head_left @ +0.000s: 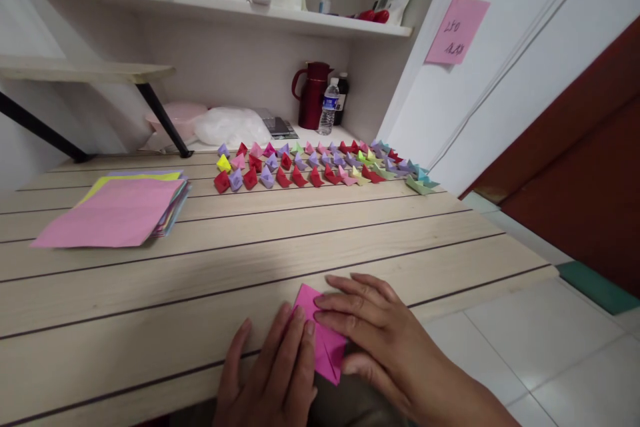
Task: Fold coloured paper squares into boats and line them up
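Note:
A folded piece of bright pink paper [323,340] lies at the near edge of the wooden table [250,260]. My left hand [273,373] rests flat on its left side with fingers stretched out. My right hand [380,340] lies flat over its right side, fingers extended and pressing the paper down. Neither hand grips anything.
Rows of small folded paper boats [320,167] in red, purple, pink, yellow and green line the far side. A stack of coloured paper sheets [117,210] lies at the left. A red jug [314,93], a water bottle [329,107], shelves and a white wall with a pink note [456,30] stand behind.

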### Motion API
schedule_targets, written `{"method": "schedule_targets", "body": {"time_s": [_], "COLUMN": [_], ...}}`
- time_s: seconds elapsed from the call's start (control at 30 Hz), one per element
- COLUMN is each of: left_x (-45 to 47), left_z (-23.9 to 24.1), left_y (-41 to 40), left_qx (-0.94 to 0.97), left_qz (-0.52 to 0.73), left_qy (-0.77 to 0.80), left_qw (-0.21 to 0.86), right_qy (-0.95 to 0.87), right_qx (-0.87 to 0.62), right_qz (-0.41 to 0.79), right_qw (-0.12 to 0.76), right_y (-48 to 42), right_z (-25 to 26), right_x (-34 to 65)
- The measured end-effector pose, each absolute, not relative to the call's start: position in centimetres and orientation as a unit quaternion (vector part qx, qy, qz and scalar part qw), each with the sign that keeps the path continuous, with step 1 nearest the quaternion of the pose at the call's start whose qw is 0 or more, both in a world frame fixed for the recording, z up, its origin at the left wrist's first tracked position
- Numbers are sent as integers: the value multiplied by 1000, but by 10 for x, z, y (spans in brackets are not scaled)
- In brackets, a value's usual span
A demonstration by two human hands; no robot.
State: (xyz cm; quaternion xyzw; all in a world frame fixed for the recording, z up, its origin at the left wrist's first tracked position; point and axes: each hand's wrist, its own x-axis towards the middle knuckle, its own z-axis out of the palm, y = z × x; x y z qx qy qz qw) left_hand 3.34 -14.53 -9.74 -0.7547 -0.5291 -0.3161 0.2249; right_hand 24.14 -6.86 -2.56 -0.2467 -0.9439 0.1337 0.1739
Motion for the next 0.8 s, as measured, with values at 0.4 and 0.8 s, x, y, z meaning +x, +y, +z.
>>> {"method": "schedule_targets", "body": {"time_s": [0.4,0.8], "left_x": [27,36], "left_z": [-94,-90], "left_y": [-152,-151], "left_qx": [-787,-753], "left_qz": [-305,-332], "left_qy": [-519,-551], "left_qw": [135,140], "right_qy": [-952,-903], "right_qx": [-231,-285], "right_qz": [169,252], "right_qw": [109,198], "right_y": [-61,-60], "right_z": [-21,-19], "right_x": [249,232]}}
